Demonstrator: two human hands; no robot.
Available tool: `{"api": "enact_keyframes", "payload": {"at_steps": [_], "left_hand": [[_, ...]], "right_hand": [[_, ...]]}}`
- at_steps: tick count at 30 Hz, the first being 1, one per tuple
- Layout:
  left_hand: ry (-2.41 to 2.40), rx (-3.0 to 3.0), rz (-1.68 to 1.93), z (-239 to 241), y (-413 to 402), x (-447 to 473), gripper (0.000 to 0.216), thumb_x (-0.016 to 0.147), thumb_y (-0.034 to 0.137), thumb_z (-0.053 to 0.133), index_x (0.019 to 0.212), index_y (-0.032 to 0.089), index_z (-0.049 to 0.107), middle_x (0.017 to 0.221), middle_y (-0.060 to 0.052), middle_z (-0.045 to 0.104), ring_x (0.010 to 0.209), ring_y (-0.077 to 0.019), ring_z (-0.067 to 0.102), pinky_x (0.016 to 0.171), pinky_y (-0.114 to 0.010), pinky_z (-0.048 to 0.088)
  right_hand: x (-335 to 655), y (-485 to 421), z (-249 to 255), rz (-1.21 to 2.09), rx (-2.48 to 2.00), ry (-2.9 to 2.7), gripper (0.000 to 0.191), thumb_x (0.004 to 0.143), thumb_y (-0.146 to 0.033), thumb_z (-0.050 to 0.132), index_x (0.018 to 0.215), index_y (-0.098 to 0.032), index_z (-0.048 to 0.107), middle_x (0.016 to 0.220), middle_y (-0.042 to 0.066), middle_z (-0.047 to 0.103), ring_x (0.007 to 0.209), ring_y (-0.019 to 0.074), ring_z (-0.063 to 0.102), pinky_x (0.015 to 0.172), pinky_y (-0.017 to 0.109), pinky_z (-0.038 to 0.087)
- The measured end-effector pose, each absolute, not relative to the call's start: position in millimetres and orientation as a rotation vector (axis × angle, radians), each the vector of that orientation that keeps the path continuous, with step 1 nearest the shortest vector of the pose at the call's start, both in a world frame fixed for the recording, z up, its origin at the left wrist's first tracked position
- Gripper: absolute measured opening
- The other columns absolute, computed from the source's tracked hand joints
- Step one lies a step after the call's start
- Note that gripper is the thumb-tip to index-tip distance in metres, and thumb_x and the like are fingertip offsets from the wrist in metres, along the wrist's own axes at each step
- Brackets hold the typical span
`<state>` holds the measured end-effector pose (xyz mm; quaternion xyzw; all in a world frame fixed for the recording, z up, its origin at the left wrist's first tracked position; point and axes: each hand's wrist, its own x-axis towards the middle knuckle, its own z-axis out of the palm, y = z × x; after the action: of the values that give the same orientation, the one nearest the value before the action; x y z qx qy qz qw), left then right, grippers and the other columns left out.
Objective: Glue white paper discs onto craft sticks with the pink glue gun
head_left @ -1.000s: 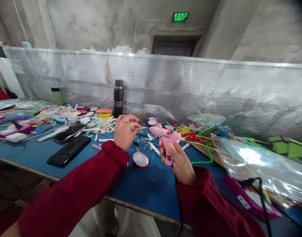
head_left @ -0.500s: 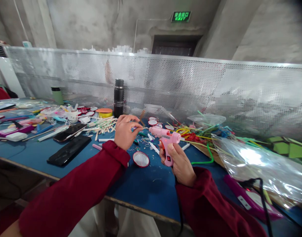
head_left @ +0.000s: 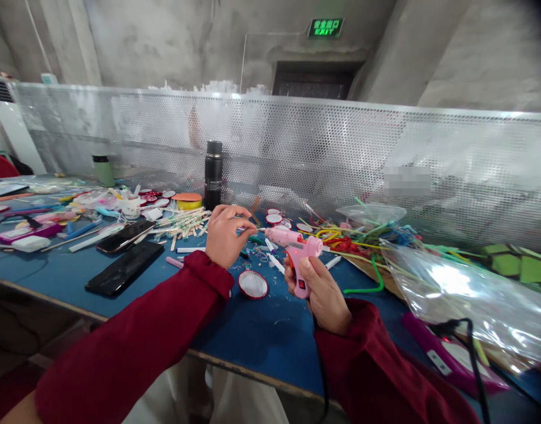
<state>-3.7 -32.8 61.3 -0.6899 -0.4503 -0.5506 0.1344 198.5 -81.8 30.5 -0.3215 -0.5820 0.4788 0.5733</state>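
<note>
My right hand (head_left: pixel 319 288) is wrapped round the handle of a pink hot glue gun (head_left: pixel 292 240), which points left. A small red light shows on its body. My left hand (head_left: pixel 226 235) is raised just left of the nozzle, thumb and fingertips pinched together. Something thin seems to sit between those fingers, too small to make out, close to the nozzle tip. Below, between my hands, a round white disc with a red rim (head_left: pixel 253 284) lies on the blue table (head_left: pixel 257 341). White pens (head_left: pixel 276 262) and thread scraps lie behind it.
Two black phones (head_left: pixel 124 270) and a pile of wooden sticks (head_left: pixel 186 222) are on the left. A black thermos (head_left: pixel 213 175) stands before the perforated metal screen (head_left: pixel 323 147). Coloured pipe cleaners (head_left: pixel 363 244), clear plastic (head_left: pixel 465 300) and a purple power strip (head_left: pixel 451 353) lie right.
Hardly anything differs. The glue gun's nozzle has shifted very slightly left, nearer my left fingertips; both hands keep their grips.
</note>
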Motion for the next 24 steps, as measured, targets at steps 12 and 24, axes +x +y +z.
{"api": "enact_keyframes", "payload": {"at_steps": [12,24], "left_hand": [[-1.315,-1.982,-1.626,61.8,-32.9,-4.7,0.007,0.077,0.030,0.072,0.071,0.026,0.074,0.099,-0.001,0.068,0.101,-0.0210,0.053,0.096,-0.043,0.042],[-1.340,-1.957,-1.663,60.8,-33.1,-4.7,0.011,0.079,0.032,0.070,0.072,0.025,0.074,0.100,-0.001,0.068,0.101,-0.0210,0.053,0.097,-0.042,0.040]], "right_hand": [[199.4,-83.8,35.4,1.149,-0.768,-1.289,0.043,0.079,-0.059,0.062,0.090,-0.018,0.064,0.072,0.003,0.060,0.056,0.0122,0.051,0.046,0.024,0.038],[199.4,-82.9,36.4,1.194,-0.809,-1.249,0.046,0.074,-0.061,0.065,0.089,-0.018,0.065,0.070,0.004,0.061,0.057,0.0134,0.054,0.046,0.024,0.039]]}}
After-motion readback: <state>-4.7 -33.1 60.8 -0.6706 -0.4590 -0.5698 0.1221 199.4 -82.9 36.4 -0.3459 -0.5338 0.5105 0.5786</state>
